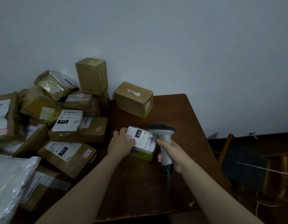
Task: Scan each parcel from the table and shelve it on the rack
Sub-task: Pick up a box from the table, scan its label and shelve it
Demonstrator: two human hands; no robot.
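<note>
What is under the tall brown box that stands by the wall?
The tall box rests on other parcels: a flat parcel with a red-printed label under its left part, a taped parcel under its right. What lies deeper is covered.

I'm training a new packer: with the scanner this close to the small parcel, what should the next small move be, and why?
Probably aim the scanner at the barcode and press the trigger. The left hand holds the parcel with its label facing up, the right hand grips the scanner's handle, and its head sits at the label's edge.
</note>
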